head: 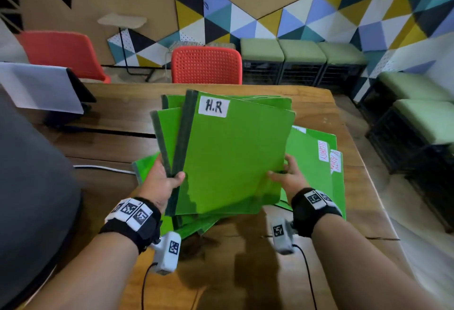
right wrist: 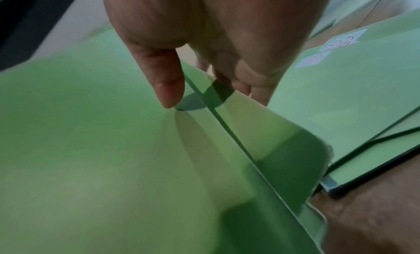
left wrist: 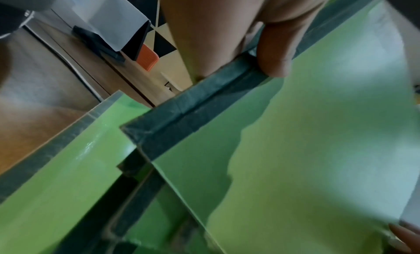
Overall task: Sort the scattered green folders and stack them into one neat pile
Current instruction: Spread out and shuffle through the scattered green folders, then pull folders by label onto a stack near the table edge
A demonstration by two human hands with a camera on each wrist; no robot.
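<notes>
I hold a fanned bundle of green folders (head: 231, 157) tilted up above the wooden table (head: 118, 142); the top one bears a white "H.R" label (head: 213, 106). My left hand (head: 164, 182) grips the dark spines (left wrist: 197, 103) at the bundle's lower left, thumb on top. My right hand (head: 287, 174) pinches the right edge, thumb on the cover (right wrist: 90, 132), fingers underneath. More green folders (head: 319, 169) lie flat on the table to the right, one labelled "SECURITY" (head: 323, 150). Another folder corner (head: 145, 164) pokes out on the left below the bundle.
A black stand with a white sheet (head: 46, 88) sits at the table's left back. A white cable (head: 103, 167) runs across the table on the left. Red chairs (head: 206, 65) stand behind the table, green-cushioned stools (head: 302, 52) along the wall and right side.
</notes>
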